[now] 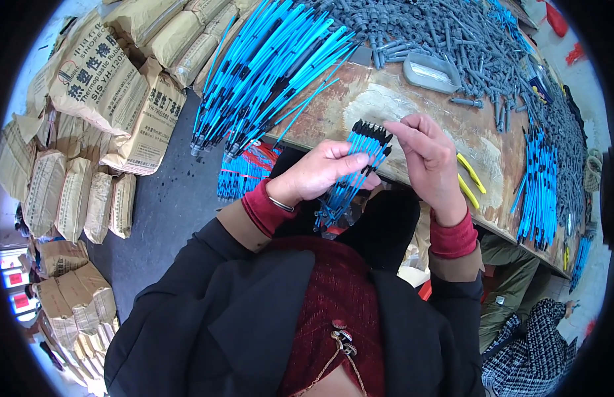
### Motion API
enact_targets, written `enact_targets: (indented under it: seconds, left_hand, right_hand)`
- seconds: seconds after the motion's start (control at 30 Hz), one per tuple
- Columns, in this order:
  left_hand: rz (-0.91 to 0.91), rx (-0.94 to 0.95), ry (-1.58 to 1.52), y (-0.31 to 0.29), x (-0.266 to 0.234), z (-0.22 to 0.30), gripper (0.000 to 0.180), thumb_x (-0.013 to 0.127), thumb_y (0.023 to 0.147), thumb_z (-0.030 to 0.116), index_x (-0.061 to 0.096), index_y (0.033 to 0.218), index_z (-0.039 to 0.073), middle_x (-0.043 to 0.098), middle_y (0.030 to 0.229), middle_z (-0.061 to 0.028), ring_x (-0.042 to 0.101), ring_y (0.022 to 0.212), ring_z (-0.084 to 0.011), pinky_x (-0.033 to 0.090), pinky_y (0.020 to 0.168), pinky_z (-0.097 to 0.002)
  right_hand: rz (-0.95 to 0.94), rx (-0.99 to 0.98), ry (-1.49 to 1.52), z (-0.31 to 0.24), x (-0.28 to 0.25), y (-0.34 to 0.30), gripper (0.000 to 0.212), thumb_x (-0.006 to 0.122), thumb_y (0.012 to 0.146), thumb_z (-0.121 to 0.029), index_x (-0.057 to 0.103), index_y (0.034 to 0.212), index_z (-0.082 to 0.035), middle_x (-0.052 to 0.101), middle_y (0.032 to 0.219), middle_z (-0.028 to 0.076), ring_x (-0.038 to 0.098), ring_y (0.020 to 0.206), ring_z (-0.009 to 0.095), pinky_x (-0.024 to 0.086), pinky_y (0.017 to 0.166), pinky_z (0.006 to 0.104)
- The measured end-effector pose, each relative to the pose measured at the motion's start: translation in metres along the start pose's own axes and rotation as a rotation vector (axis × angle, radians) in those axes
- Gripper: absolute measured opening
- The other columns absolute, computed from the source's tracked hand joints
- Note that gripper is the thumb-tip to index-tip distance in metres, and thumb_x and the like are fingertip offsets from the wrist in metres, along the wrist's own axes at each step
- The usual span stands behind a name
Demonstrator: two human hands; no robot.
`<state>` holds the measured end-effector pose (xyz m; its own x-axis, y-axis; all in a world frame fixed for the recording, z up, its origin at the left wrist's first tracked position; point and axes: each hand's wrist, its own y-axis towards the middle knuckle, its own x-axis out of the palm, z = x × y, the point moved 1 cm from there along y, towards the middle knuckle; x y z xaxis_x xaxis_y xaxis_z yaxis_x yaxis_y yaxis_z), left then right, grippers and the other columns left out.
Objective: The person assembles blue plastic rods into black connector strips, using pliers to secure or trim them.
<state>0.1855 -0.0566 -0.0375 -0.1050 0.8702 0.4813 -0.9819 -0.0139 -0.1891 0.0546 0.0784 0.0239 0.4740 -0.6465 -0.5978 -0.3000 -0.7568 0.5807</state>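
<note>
A small bundle of thin blue plastic sticks with black ends [352, 171] is gripped in my left hand [320, 173], over my lap by the table edge. Its black ends point up and away from me, side by side in a row. The thumb of that hand lies across the sticks. My right hand [427, 153] is at the bundle's upper right corner, thumb and forefinger pinched together beside the black ends. What lies between those fingertips is too small to tell. Yellow pliers-like handles [472, 175] lie on the table just right of this hand.
A big heap of blue sticks [274, 73] overhangs the worn wooden table [386, 99]. Behind are piled grey plastic fittings [446, 33] and a clear tray [432, 73]. More blue sticks [539, 188] lie right. Brown paper sacks [115, 86] stand left; checked cloth [532, 351] shows lower right.
</note>
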Motion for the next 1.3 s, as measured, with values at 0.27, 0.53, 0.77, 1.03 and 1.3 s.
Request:
enact_targets:
  seconds: [0.27,0.53,0.77,1.03,1.3]
  left_hand:
    - [-0.034,0.037,0.103,-0.002,-0.001,0.002,0.022,0.054,0.09,0.009,0.057,0.11,0.002,0.066,0.096,-0.01,0.064,0.089,-0.0178,0.05,0.081,-0.0306]
    - [-0.073,0.025,0.071,-0.004,0.001,0.003,0.02,0.054,0.089,0.008,0.058,0.108,0.001,0.066,0.096,-0.0104,0.064,0.09,-0.0182,0.05,0.082,-0.031]
    - [-0.108,0.115,0.187,-0.001,0.005,0.003,0.018,0.058,0.087,0.003,0.058,0.105,0.001,0.066,0.092,-0.0075,0.063,0.086,-0.015,0.05,0.08,-0.0288]
    - [0.034,0.074,0.143,0.0,0.012,-0.007,0.015,0.057,0.086,0.001,0.06,0.101,0.0,0.066,0.092,-0.0077,0.063,0.09,-0.0168,0.05,0.079,-0.0289]
    - [0.053,0.12,0.174,-0.006,0.018,-0.006,0.018,0.059,0.086,0.003,0.061,0.104,-0.001,0.067,0.09,-0.0067,0.062,0.088,-0.0126,0.049,0.081,-0.0262]
  right_hand:
    - [-0.049,-0.078,-0.037,-0.006,-0.003,0.007,0.027,0.055,0.076,0.011,0.065,0.098,-0.002,0.057,0.082,0.01,0.057,0.075,0.023,0.045,0.065,0.0286]
    - [-0.056,-0.003,0.127,-0.001,-0.003,0.004,0.025,0.056,0.077,0.008,0.064,0.098,-0.002,0.056,0.082,0.01,0.057,0.074,0.023,0.045,0.063,0.0283]
    - [-0.038,-0.057,0.006,-0.014,-0.005,0.005,0.021,0.058,0.077,0.007,0.063,0.096,-0.001,0.058,0.084,0.012,0.059,0.073,0.026,0.046,0.062,0.0306]
    - [0.022,-0.08,-0.081,-0.03,-0.006,-0.002,0.026,0.06,0.072,0.005,0.06,0.097,-0.002,0.057,0.086,0.012,0.059,0.074,0.028,0.048,0.063,0.0339]
    - [-0.011,0.082,-0.214,-0.028,-0.023,-0.022,0.014,0.064,0.074,0.002,0.062,0.088,0.0,0.058,0.077,0.011,0.057,0.069,0.026,0.046,0.06,0.0312]
